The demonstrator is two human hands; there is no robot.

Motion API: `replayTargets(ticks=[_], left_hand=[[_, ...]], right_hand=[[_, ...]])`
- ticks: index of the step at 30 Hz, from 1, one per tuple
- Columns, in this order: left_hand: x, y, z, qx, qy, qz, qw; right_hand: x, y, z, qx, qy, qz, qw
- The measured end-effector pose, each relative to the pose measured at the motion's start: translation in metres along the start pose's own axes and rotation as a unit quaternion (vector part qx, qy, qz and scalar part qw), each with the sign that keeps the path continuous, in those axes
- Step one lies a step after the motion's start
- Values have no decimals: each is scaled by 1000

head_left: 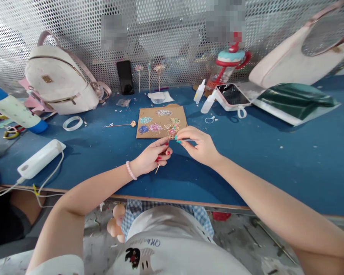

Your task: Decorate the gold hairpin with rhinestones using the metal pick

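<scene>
My left hand (156,154) is closed around a thin gold hair stick (157,168), whose lower end pokes out below the fingers. The stick's upper end meets my right fingertips, so its head is hard to make out. Pinched in my right hand (199,145) is a slim metallic tool (195,140); its exact kind is too small to tell. Just behind both hands lies a cardboard piece (162,135) bearing small heaps of beads: blue beads (143,129), pink beads (155,127), white beads (164,112) and teal beads (145,120). Another gold hair stick (120,125) with a round head lies to the left.
Several decorated sticks (149,78) stand by the mesh wall near a phone (125,77). Glue bottles (208,102), a white-cased phone (232,95) and a green pouch (298,101) lie right. Left are a tape roll (72,123), white power strip (41,158) and backpack (60,80).
</scene>
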State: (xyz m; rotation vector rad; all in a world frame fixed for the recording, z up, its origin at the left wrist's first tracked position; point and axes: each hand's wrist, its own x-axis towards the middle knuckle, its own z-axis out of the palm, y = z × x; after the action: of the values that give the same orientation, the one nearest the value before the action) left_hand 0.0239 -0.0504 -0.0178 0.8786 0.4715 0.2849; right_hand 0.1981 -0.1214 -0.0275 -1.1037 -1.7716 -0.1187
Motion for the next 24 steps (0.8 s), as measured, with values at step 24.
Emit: replayTargets(ticks=[24], left_hand=[[-2, 0, 3, 16, -23, 0, 1000]], right_hand=[[-1, -2, 1, -13, 6, 16, 1000]])
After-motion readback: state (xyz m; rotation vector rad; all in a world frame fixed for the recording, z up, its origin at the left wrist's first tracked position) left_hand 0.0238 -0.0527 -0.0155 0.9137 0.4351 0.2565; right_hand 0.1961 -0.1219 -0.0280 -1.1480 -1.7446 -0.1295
